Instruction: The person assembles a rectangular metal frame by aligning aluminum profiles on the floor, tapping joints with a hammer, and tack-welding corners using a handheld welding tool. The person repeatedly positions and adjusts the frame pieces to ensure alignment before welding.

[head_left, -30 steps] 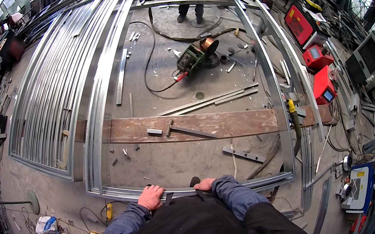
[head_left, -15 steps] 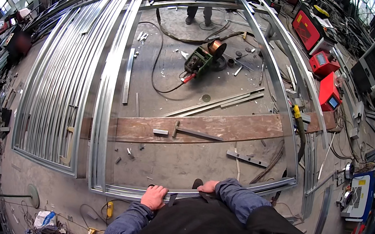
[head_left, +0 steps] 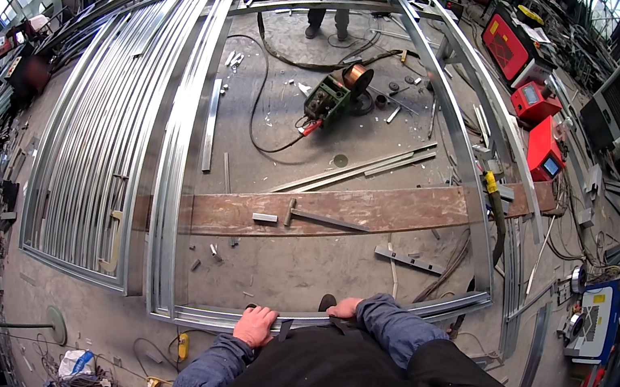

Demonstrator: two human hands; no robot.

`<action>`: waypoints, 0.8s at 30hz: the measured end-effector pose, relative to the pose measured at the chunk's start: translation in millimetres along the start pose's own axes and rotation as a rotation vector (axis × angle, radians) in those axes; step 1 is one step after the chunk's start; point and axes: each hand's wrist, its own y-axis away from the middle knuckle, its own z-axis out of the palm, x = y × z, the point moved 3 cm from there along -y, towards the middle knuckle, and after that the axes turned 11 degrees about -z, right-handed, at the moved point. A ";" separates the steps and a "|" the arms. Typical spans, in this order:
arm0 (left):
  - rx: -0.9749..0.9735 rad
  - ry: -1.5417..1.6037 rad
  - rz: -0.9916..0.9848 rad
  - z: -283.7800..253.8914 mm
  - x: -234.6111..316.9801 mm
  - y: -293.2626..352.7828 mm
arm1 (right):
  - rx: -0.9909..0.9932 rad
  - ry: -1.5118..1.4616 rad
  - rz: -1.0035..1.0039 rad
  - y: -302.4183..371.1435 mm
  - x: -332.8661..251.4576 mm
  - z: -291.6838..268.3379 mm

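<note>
A large silvery metal frame (head_left: 203, 315) of long square tubes spans the floor in front of me. My left hand (head_left: 256, 326) is closed over its near rail, knuckles up, with the fingertips hidden past the edge. Further right, my right hand (head_left: 344, 307) is also closed at the same rail; its fingers are partly hidden. A dark shoe tip (head_left: 328, 303) shows between the hands. Left of the opening, a panel of close-set parallel bars (head_left: 100, 150) fills that side of the frame.
Inside the frame lie a brown plank (head_left: 341, 203), a hammer (head_left: 326, 220), loose tubes (head_left: 363, 171) and a green wire feeder (head_left: 329, 102) with cables. Another person (head_left: 329, 12) stands at the far rail. Red machines (head_left: 547, 151) and a blue-white machine (head_left: 596, 323) stand right.
</note>
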 end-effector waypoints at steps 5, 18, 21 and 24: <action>0.009 0.010 0.003 0.8 0.1 -0.1 | -0.007 -0.006 -0.011 1.7 -0.8 -0.7; 0.005 0.007 0.006 0.3 0.2 0.5 | -0.001 -0.010 -0.009 0.4 0.9 -0.6; -0.002 0.001 0.000 -0.5 1.4 0.5 | 0.000 -0.013 -0.016 -6.2 7.8 3.1; -0.006 -0.001 0.000 0.0 1.4 -0.1 | 0.004 -0.013 0.009 -10.7 12.1 5.8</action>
